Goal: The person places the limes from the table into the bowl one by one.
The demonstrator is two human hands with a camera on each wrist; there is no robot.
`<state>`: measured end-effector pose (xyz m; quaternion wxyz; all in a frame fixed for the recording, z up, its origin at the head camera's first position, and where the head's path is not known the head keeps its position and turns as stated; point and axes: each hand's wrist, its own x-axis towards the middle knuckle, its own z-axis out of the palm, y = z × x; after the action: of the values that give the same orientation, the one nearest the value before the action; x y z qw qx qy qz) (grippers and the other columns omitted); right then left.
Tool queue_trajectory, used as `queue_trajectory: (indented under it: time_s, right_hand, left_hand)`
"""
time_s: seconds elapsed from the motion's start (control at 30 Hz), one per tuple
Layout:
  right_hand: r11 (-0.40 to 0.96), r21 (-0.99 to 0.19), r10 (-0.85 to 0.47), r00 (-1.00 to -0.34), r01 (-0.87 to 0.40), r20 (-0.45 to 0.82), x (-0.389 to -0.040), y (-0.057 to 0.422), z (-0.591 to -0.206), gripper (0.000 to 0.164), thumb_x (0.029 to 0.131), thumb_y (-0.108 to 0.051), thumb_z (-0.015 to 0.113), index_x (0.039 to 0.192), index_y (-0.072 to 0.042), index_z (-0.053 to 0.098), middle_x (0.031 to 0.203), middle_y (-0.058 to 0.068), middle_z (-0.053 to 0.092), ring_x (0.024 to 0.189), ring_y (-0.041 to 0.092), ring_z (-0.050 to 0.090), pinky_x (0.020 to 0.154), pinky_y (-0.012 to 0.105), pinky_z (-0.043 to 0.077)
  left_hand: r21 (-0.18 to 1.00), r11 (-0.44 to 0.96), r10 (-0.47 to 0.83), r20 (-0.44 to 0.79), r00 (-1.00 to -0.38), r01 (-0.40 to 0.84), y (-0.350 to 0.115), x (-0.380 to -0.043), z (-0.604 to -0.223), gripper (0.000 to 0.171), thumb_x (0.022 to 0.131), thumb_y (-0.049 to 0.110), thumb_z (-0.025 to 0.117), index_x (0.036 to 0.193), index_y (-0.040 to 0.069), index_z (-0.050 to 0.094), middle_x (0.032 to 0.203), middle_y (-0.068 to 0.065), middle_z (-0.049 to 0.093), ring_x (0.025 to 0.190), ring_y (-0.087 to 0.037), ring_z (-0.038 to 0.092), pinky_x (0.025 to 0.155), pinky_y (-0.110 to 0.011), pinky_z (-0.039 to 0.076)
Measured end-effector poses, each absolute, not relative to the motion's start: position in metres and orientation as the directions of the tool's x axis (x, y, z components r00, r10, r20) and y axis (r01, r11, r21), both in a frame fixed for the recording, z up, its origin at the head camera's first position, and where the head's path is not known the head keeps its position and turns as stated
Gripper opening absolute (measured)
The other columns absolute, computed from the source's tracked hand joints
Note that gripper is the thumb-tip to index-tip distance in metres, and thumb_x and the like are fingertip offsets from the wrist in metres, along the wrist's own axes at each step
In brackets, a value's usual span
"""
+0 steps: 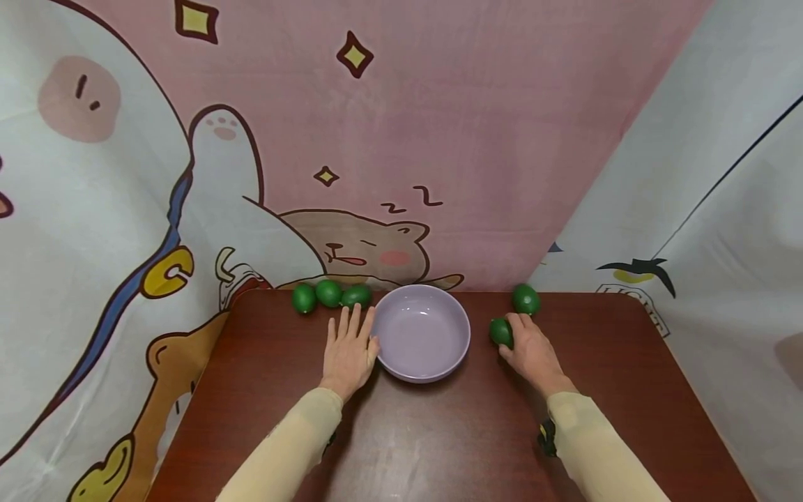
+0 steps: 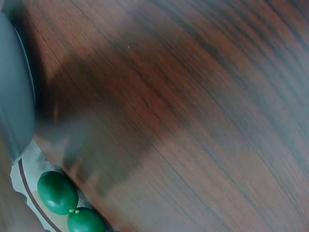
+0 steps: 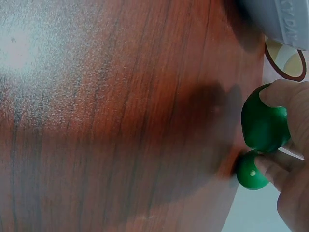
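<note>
A lilac bowl (image 1: 422, 336) sits near the table's far edge; its side shows in the left wrist view as a bluish-grey wall (image 2: 14, 82). My left hand (image 1: 350, 354) lies against the bowl's left side, fingers straight and spread, thumb at the rim. To the right of the bowl, my right hand (image 1: 533, 350) grips a green lime (image 1: 500, 332) between thumb and fingers. In the right wrist view that held lime (image 3: 264, 120) shows under the fingertips. A second lime (image 1: 526, 299) lies just beyond the right hand.
Three more limes, among them the leftmost lime (image 1: 304, 298), line the far edge left of the bowl. The brown wooden table (image 1: 414, 439) ends at a cartoon-printed cloth (image 1: 489, 139) behind it. More printed cloth hangs along both sides.
</note>
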<state>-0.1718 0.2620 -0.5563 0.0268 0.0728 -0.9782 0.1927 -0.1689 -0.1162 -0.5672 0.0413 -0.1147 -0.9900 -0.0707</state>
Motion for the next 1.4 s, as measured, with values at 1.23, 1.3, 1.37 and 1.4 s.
queue_trajectory:
  time_s: [1.23,1.3,1.37,1.4]
  right_hand:
    - [0.875,-0.400,-0.210,-0.958,-0.273,0.195,-0.169,0.233,-0.517,0.059,0.086,-0.014,0.081,0.135,0.001,0.053,0.132,0.021,0.056,0.110,0.040,0.061,0.094,0.060,0.053]
    - [0.874,-0.402,-0.212,-0.959,-0.272,0.188,-0.169,0.231,-0.515,0.059,0.086,-0.014,0.081,0.136,0.000,0.053,0.131,0.020,0.056,0.110,0.039,0.062,0.094,0.060,0.053]
    - [0.873,-0.403,-0.217,-0.959,-0.275,0.185,-0.168,0.229,-0.513,0.058,0.086,-0.014,0.081,0.135,0.000,0.053,0.131,0.020,0.056,0.110,0.039,0.062,0.094,0.059,0.053]
    - [0.872,-0.404,-0.218,-0.958,-0.277,0.185,-0.168,0.228,-0.513,0.058,0.085,-0.014,0.081,0.135,0.000,0.054,0.130,0.020,0.056,0.110,0.039,0.062,0.094,0.059,0.053]
  left_hand:
    - [0.112,0.966,0.224,0.093,-0.970,0.233,-0.118,-0.173,-0.567,0.061,0.109,0.040,0.035,0.166,0.022,0.026,0.170,-0.013,0.025,0.158,-0.037,0.017,0.125,-0.059,0.013]
    - [0.115,0.964,0.227,0.097,-0.969,0.238,-0.117,-0.173,-0.566,0.061,0.108,0.041,0.034,0.165,0.021,0.027,0.170,-0.013,0.026,0.157,-0.037,0.018,0.125,-0.060,0.014]
    - [0.116,0.963,0.230,0.103,-0.968,0.241,-0.117,-0.172,-0.567,0.061,0.108,0.041,0.033,0.165,0.021,0.028,0.169,-0.014,0.027,0.157,-0.038,0.019,0.124,-0.060,0.015]
    - [0.119,0.963,0.231,0.104,-0.967,0.242,-0.117,-0.172,-0.566,0.061,0.108,0.041,0.033,0.165,0.021,0.028,0.169,-0.014,0.027,0.157,-0.038,0.019,0.124,-0.060,0.015]
